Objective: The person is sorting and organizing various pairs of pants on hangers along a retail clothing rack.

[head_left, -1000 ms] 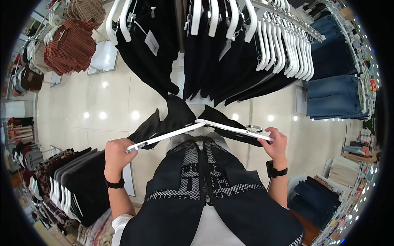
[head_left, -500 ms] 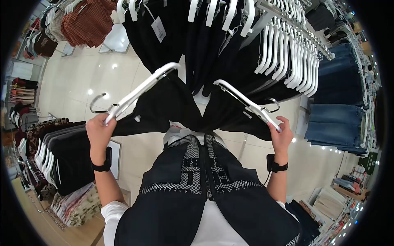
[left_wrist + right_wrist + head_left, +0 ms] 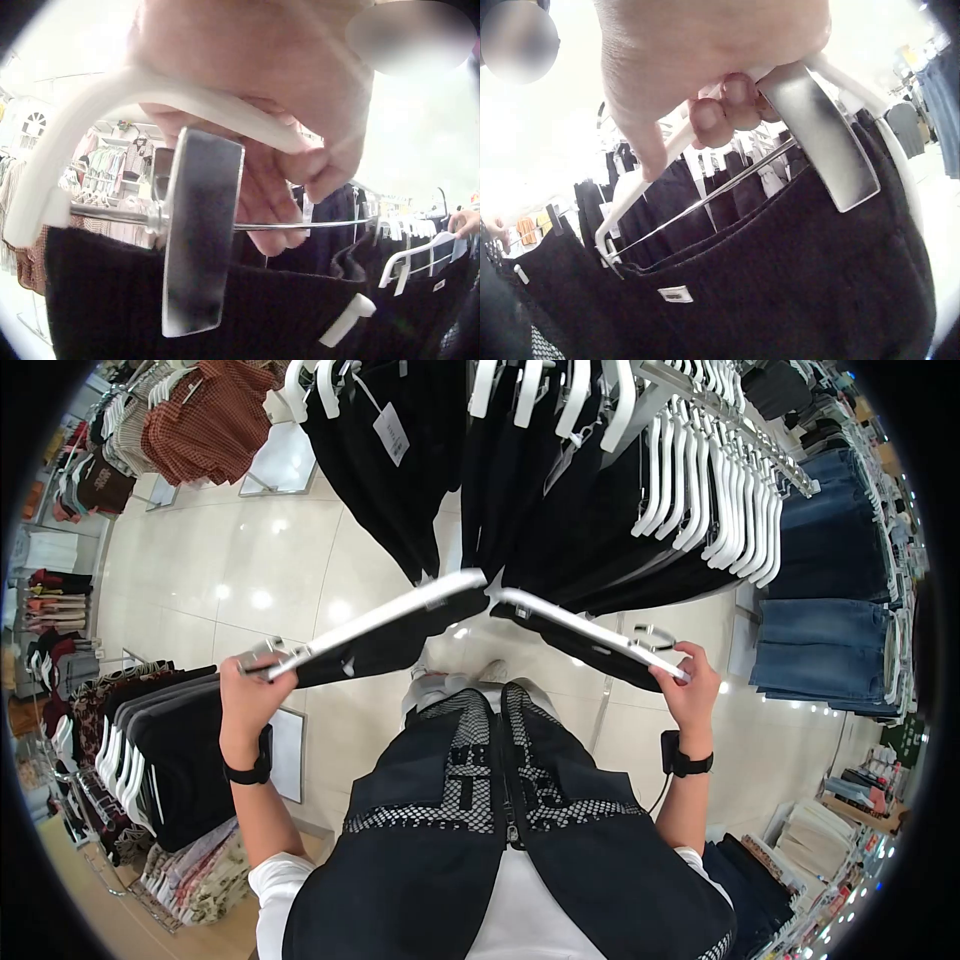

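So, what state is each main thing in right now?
Left fingers, curled, gripping
Right fingers, curled, gripping
Left hanger, held near one end
Right hanger, held near one end
Left black garment, clipped, hanging
Right black garment, clipped, hanging
Vest, zipped partway
Racked black clothes, hanging
White tag, hanging

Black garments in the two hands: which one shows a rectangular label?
The right garment, hanging below the right hand: a pale label sits under its top edge. The left garment, below the left hand, shows a white tag but no such label.
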`<state>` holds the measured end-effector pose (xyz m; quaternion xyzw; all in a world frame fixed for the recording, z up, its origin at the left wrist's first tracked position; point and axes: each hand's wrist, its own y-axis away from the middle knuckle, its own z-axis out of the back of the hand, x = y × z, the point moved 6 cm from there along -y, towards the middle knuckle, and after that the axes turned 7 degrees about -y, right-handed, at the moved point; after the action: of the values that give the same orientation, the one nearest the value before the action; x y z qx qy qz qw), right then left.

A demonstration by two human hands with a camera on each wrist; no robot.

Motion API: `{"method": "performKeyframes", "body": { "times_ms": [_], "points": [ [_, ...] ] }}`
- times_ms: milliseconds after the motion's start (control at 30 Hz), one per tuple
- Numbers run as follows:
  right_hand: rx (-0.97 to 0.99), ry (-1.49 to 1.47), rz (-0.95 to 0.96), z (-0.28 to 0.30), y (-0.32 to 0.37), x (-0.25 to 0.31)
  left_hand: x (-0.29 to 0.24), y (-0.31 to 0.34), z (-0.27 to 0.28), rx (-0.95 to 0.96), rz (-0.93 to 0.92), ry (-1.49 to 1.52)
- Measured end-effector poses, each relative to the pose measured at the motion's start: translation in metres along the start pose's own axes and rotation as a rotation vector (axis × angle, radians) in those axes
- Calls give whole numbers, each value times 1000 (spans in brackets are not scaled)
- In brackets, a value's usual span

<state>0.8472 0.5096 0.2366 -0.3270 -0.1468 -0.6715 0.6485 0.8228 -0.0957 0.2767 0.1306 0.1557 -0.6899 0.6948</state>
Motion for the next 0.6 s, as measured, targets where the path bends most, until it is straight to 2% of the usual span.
{"method": "performKeyframes", "body": {
  "times_ms": [133,167,200,267,333,367,467,600],
  "points": [
    [166,-34,-23,3,6,8,-7,-3,2,169,-171,139],
    [205,-38,-144,2,8,10,-10,-2,5,231,-154,98],
    [240,-35,-185,2,9,12,-10,-2,6,292,-135,60],
    [276,-58,-317,-1,11,11,-3,-5,6,319,-106,57],
    [250,-50,-392,-7,7,23,9,-9,1,330,-47,14],
    [234,-46,-431,-10,7,29,20,-13,-8,369,-84,21],
    [241,-241,-573,-30,10,36,26,-23,-17,429,74,150],
    [280,-291,-564,-63,20,59,42,-28,-36,328,60,362]
  ]
}}
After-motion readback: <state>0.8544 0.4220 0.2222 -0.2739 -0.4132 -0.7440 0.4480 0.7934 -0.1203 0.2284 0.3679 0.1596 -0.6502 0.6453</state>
